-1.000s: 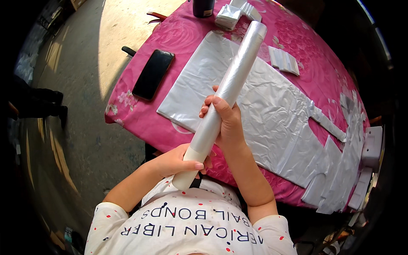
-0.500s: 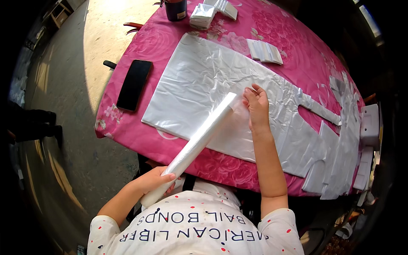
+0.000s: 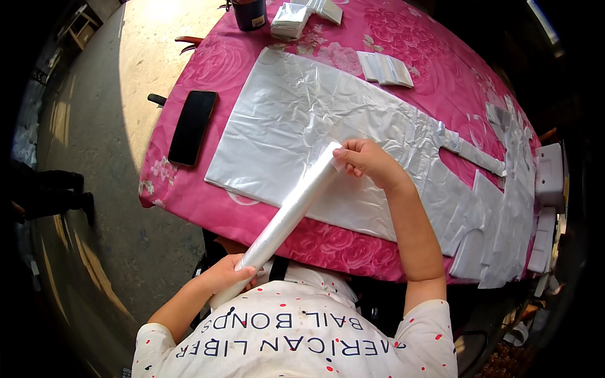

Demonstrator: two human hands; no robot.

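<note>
A long strip of shiny white plastic film, rolled or folded flat (image 3: pixel 290 208), slants from my waist up over the table. My left hand (image 3: pixel 232 275) is wrapped round its lower end, close to my shirt. At the upper end, the thumb and fingertips of my right hand (image 3: pixel 368 162) pinch its edge. Under the strip lies a flat stack of large white plastic bags (image 3: pixel 271 120), crinkled on top, with cut-out handles toward the right.
A black phone (image 3: pixel 193 128) lies on the pink flowered tablecloth (image 3: pixel 220 60) at left. Small folded plastic packets (image 3: pixel 386 69) sit beyond the stack, more packets (image 3: pixel 290 21) farther back beside a dark cup (image 3: pixel 250 14). White plastic containers (image 3: pixel 550 176) stand at the right edge. A person's dark-clothed legs (image 3: pixel 53 191) show at far left.
My right hand has come left from just beside the strip's upper end and closed on its edge. My left hand keeps its grip. The view has shifted slightly.
</note>
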